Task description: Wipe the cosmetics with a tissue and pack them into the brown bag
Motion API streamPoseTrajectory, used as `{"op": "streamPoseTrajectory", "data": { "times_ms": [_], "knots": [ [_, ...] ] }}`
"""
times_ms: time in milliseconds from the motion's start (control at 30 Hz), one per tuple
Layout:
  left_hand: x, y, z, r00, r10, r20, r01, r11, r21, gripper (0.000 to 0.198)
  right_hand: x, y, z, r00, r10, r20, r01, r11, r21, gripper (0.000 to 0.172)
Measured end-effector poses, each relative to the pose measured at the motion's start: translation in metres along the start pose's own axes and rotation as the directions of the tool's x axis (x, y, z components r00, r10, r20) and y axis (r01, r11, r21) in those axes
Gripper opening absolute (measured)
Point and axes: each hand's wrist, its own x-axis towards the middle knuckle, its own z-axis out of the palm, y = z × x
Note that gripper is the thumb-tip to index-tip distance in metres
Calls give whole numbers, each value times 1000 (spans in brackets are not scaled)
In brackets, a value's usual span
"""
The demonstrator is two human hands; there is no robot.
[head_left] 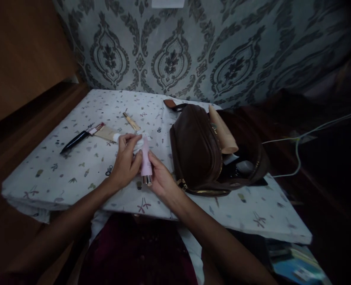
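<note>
A pink tube [146, 161] with a shiny silver cap is held between my two hands, its cap toward me. My right hand [160, 172] has its fingers wrapped round the tube's right side. The fingers of my left hand [127, 160] are closed at the tube's left side, on something white [139, 145] that looks like a cloth or wipe. Beyond my left hand lie a beige tube [105, 132] with a white cap and a slim gold-toned tube [131, 121]. A black pointed item [75, 141] rests farther left.
An open brown bag [193, 146] stands on the right of the patterned tablecloth [83, 174], a peach tube [223, 132] sticking out of it. White cables [297, 154] run at the right. A patterned wall [171, 59] rises behind; wooden furniture [23, 55] is at left.
</note>
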Motion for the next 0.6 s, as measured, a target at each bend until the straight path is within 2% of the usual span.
{"op": "streamPoseTrajectory", "data": {
  "times_ms": [100, 200, 300, 367, 467, 533, 600],
  "knots": [
    [5, -8, -12, 1000, 6, -26, -6, 1000, -2, 34, -2, 1, -1, 1000, 3, 8, -3, 1000, -30, 14],
    [15, -18, -23, 991, -34, -132, 36, 999, 13, 32, -3, 0, -3, 999, 27, 23, -25, 997, -70, 14],
    [20, -21, -26, 984, -44, -171, 48, 999, 24, 31, -3, -2, -3, 996, 16, 82, -9, 997, -81, 26],
    [17, -20, -23, 994, -6, -107, 9, 1000, 27, 30, 0, -2, -3, 996, 2, 90, 6, 996, -85, 30],
    [11, -14, -17, 998, 46, 48, -47, 999, 2, 30, 5, -2, -4, 999, 4, 45, -2, 999, -47, 21],
    [6, -7, -18, 983, 71, 167, -66, 997, -35, 30, 9, -4, -4, 1000, 21, 19, -22, 1000, 9, 15],
    [1, 3, -23, 951, 108, 289, -86, 992, -89, 31, 10, -6, -5, 998, 65, 5, -65, 996, 56, 13]
  ]
}}
